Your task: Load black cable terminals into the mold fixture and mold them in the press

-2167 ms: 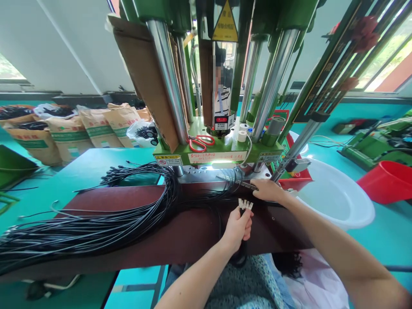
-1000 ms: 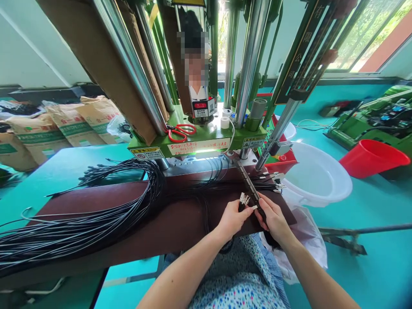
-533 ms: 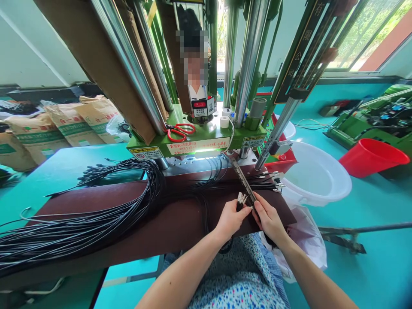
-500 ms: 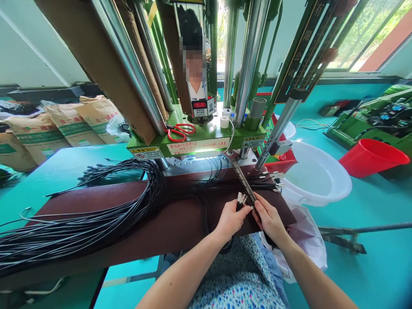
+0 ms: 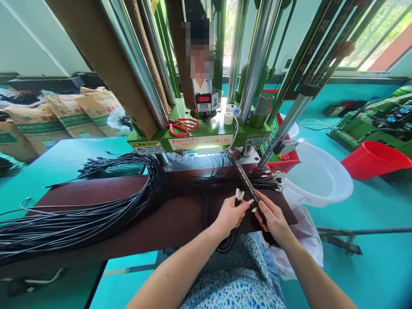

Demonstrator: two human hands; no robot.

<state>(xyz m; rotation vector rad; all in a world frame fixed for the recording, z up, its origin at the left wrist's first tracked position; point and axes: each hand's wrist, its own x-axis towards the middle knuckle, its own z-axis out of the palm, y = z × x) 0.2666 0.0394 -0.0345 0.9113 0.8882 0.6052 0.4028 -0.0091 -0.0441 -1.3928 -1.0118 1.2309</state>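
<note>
Ahead of the right hand [image 5: 273, 219], a green machine post [image 5: 309, 56] reads 限公司 in gold; farther left, a white label [image 5: 200, 142] is too small to read.

Left hand [image 5: 230, 216]: curled closed, fingers wrapped, thumb on top, knuckles angled toward the right hand.
Right hand [image 5: 273, 222]: fingers half-curled and pointing far and left, gripping.
Hands: just beside each other, at centre.
Left forearm [image 5: 170, 279]: bare, rising from near left.
Right forearm [image 5: 317, 274]: bare, rising from near right, angled inward.
</note>
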